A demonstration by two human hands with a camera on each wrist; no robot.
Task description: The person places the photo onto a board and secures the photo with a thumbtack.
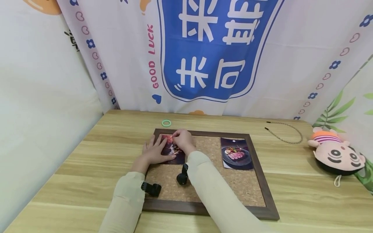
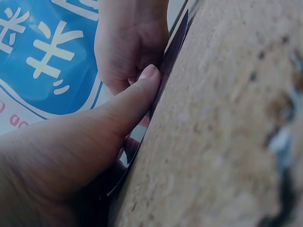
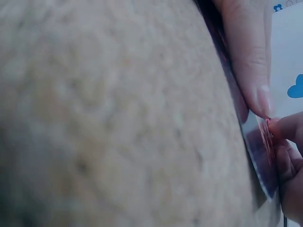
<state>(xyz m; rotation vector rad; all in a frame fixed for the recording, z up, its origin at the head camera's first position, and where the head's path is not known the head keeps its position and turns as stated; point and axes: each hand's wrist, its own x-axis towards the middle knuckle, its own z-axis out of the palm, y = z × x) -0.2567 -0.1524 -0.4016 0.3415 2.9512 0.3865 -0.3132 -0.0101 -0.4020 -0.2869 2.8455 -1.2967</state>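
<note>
My left hand point(image 1: 155, 152) lies spread over a dark photo point(image 1: 179, 159) on the cork board point(image 1: 204, 187), thumb and fingertips pressing its left side. At the photo's top edge, my right hand point(image 1: 184, 140) pinches a small reddish pushpin point(image 3: 269, 124), mostly covered by the fingertips. The right wrist view has a left-hand finger point(image 3: 251, 66) reaching close beside it. In the left wrist view the left thumb point(image 2: 137, 94) rests on the photo in front of the right hand point(image 2: 132, 42). Whether the pin's point is in the cork is hidden.
A food photo point(image 1: 236, 155) with a small white pin head point(image 1: 233, 141) hangs at the board's right side. A green ring point(image 1: 166, 123) lies behind the brown frame point(image 1: 204, 133). To the right are a thin cord point(image 1: 287, 141) and a plush toy point(image 1: 335, 153).
</note>
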